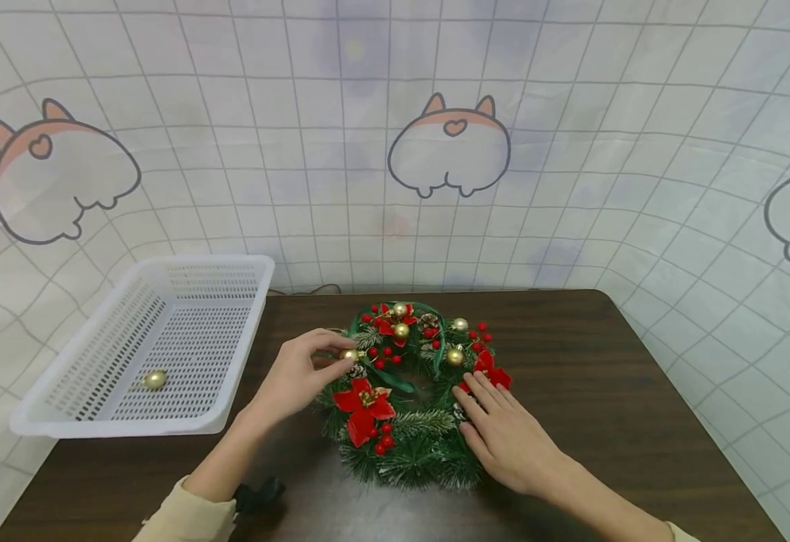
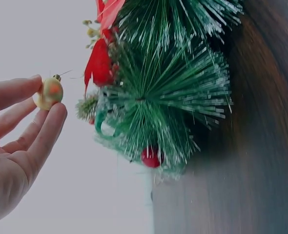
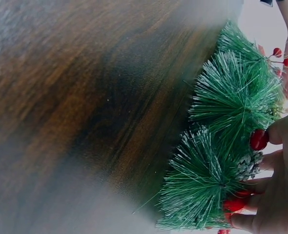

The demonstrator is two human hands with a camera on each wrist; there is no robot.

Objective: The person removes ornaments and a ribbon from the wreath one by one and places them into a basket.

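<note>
A green Christmas wreath (image 1: 422,440) with red flowers, red berries, pinecones and gold balls lies flat on the table. My left hand (image 1: 300,373) pinches a small gold bauble (image 2: 50,93) between thumb and fingertips, above the wreath's left side. In the left wrist view a thin wire stem sticks out of the bauble's top, apart from the needles. My right hand (image 1: 513,444) rests on the wreath's right side with its fingers extended, near a red poinsettia (image 1: 491,370) and a pinecone (image 3: 249,165). A green ribbon (image 1: 395,380) loops over the wreath's middle.
At the left stands a white perforated plastic basket (image 1: 247,361) with one gold bauble (image 1: 155,379) in it. A small dark object (image 1: 259,494) lies near my left forearm. The dark wooden table (image 1: 584,354) meets a checked cloth backdrop (image 1: 340,226) behind.
</note>
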